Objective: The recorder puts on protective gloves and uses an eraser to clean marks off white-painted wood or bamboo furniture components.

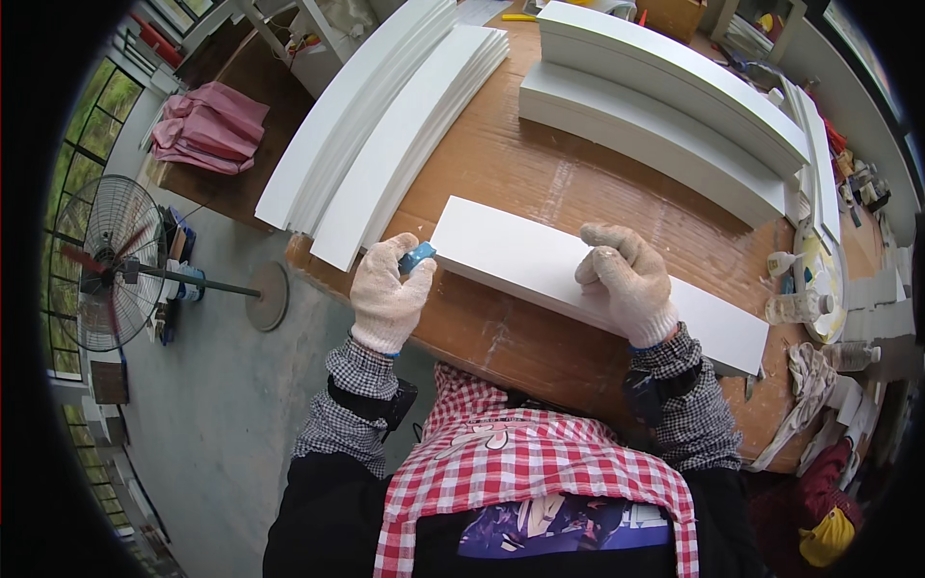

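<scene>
Left hand (392,294) pinches small blue block (417,256) at end of white board (530,252), near front edge of table (472,323); right hand (631,284) curls, grip unclear; light, level pressure probably suits.

We count two gloved hands, one left hand (390,294) and one right hand (628,287). We see one blue block (417,256), one near white beam (525,252), two far white beams (655,144), two stacks of white boards (400,144), one standing fan (108,265), one pink cloth (209,127) and one checked apron (540,453).
</scene>
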`<state>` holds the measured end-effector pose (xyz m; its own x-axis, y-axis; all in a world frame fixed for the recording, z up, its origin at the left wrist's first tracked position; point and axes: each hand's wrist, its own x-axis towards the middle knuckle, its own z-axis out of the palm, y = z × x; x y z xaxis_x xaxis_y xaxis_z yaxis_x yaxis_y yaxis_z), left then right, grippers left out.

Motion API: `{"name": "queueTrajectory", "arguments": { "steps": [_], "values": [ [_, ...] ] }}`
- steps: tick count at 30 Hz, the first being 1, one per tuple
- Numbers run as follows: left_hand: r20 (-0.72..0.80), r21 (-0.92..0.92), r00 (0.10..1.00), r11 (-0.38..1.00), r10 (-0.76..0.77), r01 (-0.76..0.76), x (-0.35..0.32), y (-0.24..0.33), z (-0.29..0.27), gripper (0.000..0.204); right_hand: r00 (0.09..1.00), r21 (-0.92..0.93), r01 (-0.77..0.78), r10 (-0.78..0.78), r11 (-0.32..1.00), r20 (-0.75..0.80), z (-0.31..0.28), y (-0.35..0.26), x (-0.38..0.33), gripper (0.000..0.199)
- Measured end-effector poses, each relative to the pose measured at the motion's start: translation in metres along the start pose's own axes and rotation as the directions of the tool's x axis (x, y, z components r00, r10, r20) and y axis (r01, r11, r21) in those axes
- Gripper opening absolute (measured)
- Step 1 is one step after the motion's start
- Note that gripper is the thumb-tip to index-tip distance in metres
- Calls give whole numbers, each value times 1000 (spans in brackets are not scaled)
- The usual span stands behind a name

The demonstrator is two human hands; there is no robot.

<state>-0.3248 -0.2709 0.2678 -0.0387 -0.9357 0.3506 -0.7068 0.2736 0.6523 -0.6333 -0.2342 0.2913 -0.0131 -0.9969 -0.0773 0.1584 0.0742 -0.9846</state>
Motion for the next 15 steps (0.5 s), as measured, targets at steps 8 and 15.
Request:
{"name": "queueTrajectory", "arguments": {
  "steps": [8,15],
  "values": [
    [-25,137,1000,990,-13,16,17,8,-11,32,1000,16,-26,26,1000,-16,4,-4,-1,32],
    [108,312,993,950,-38,2,31,1,-17,33,999,21,-35,35,999,-18,3,-3,-2,31]
  ]
}}
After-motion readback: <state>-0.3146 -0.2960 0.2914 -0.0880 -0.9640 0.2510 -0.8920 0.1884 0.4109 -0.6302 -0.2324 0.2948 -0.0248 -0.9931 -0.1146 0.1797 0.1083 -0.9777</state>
